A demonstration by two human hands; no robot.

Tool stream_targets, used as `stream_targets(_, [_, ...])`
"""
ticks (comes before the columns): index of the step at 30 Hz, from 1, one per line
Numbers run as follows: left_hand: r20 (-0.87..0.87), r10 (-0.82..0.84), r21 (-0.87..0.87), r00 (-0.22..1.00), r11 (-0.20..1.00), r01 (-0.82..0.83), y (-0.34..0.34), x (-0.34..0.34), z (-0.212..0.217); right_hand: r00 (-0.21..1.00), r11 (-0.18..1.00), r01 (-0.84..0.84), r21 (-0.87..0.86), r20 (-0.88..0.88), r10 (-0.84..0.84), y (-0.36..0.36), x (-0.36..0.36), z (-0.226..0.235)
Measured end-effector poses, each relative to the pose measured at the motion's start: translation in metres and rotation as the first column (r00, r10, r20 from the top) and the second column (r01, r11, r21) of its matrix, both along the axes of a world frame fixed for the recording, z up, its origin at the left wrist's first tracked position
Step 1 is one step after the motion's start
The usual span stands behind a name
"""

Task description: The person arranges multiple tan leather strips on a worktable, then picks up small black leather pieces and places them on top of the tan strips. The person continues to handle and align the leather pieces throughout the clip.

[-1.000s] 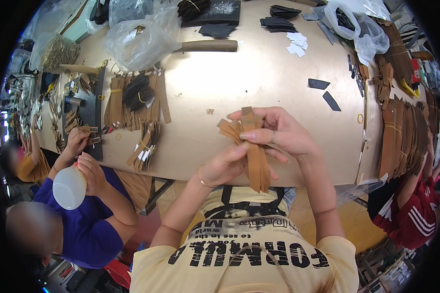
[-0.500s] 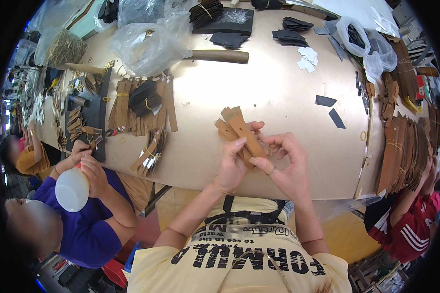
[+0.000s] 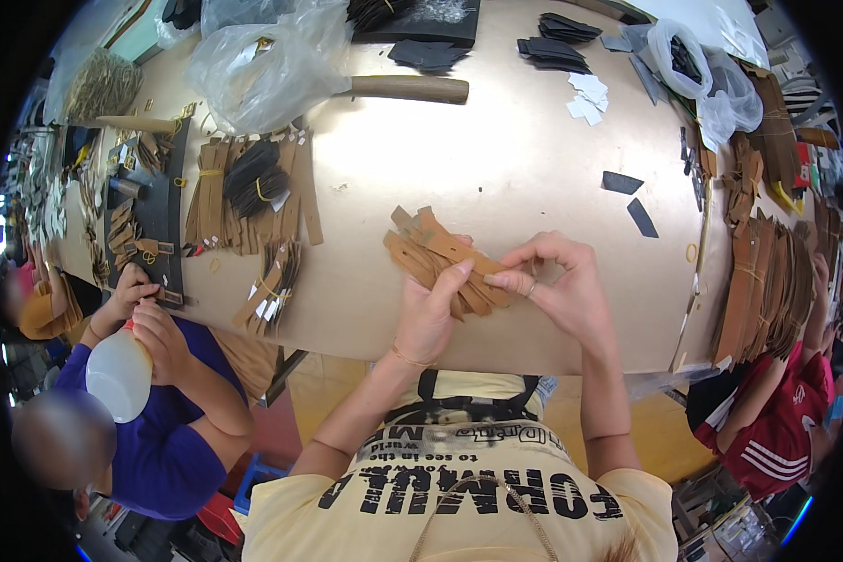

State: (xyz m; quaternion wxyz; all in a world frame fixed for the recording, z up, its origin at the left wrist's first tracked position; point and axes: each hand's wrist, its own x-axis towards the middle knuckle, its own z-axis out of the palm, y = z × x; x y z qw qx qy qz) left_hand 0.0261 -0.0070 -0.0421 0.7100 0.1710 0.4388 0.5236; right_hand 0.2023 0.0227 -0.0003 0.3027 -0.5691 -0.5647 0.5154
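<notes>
A fanned stack of brown leather strips (image 3: 420,245) is in my left hand (image 3: 428,314), whose thumb presses down on the top of it. My right hand (image 3: 557,286) pinches the right end of the uppermost strip between thumb and fingers. Both hands are just above the near part of the table. On the left lie bundles of brown strips (image 3: 211,201), with a banded black bundle (image 3: 256,178) on top. A smaller banded bundle with white tips (image 3: 270,290) lies nearer to me.
A wooden handle (image 3: 407,89) and plastic bag (image 3: 262,84) lie at the back left. Black pieces (image 3: 553,54) and white pieces (image 3: 586,98) sit farther right. Two dark pieces (image 3: 642,217) lie right of my hands. Strip bundles (image 3: 763,281) line the right edge. Co-workers sit at both sides.
The strips have spread from a tight stack into a wider fan, and my left hand has moved slightly left. My right hand now pinches the top strip's end. The whole view has shifted a little.
</notes>
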Motion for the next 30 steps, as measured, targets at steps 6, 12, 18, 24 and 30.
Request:
stream_targets(6, [-0.161,0.069,-0.098,0.985,0.991,-0.085,-0.002,-0.009,0.006,0.968,0.998,0.018,-0.062,0.25,-0.002,0.019,0.015,-0.008])
stream_targets(12, [-0.136,0.172,-0.084,0.976,0.979,-0.185,0.001,-0.055,0.022,0.832,0.994,-0.086,0.061,0.554,0.038,0.024,0.02,-0.007])
stream_targets(18, [-0.047,0.059,-0.043,0.997,0.997,-0.061,0.011,-0.035,0.032,0.82,0.931,-0.022,0.364,0.539,-0.191,0.024,0.03,-0.007])
stream_targets(24, [-0.113,-0.055,0.068,0.992,0.996,0.063,0.018,0.011,0.029,0.998,0.993,0.065,0.094,0.003,-0.065,0.002,0.033,0.012])
stream_targets(30, [-0.133,-0.035,0.097,0.99,0.994,0.048,0.017,0.018,0.027,0.998,0.996,0.048,0.08,-0.052,-0.044,-0.001,0.013,0.006])
